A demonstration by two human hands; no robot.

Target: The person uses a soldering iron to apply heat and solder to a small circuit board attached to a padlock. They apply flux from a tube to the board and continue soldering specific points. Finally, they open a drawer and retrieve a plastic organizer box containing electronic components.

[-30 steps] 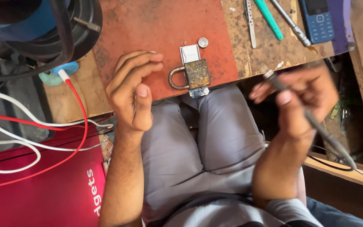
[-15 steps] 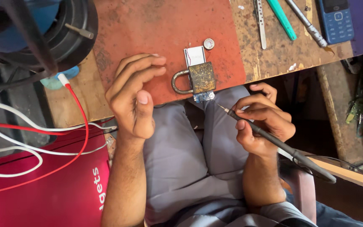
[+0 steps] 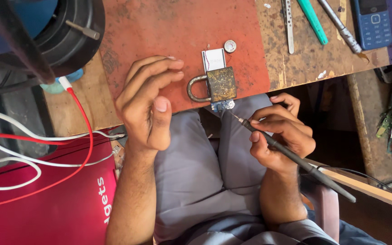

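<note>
My right hand [image 3: 280, 136] grips a black soldering iron [image 3: 296, 156] like a pen, its tip touching a small blue circuit board [image 3: 222, 105] at the near edge of the bench. A rusty padlock [image 3: 216, 85] lies on top of that board and of a small white flat part [image 3: 214, 59]. A small round silver piece [image 3: 230, 46] sits just beyond. My left hand [image 3: 148, 100] rests on its edge left of the padlock, fingers curled and apart, holding nothing.
A red-brown mat [image 3: 178, 36] covers the worn wooden bench [image 3: 305, 63]. Metal tweezers [image 3: 288, 25], a green-handled tool [image 3: 312, 20], a grey tool [image 3: 341, 27] and a blue keypad phone [image 3: 374, 22] lie at the far right. A black round device [image 3: 64, 31], red and white cables [image 3: 46, 159] and a red box [image 3: 41, 213] are at left.
My right hand has swung the soldering iron from the right, lowered it and brought its tip in to the board under the padlock. My left hand has stayed put.
</note>
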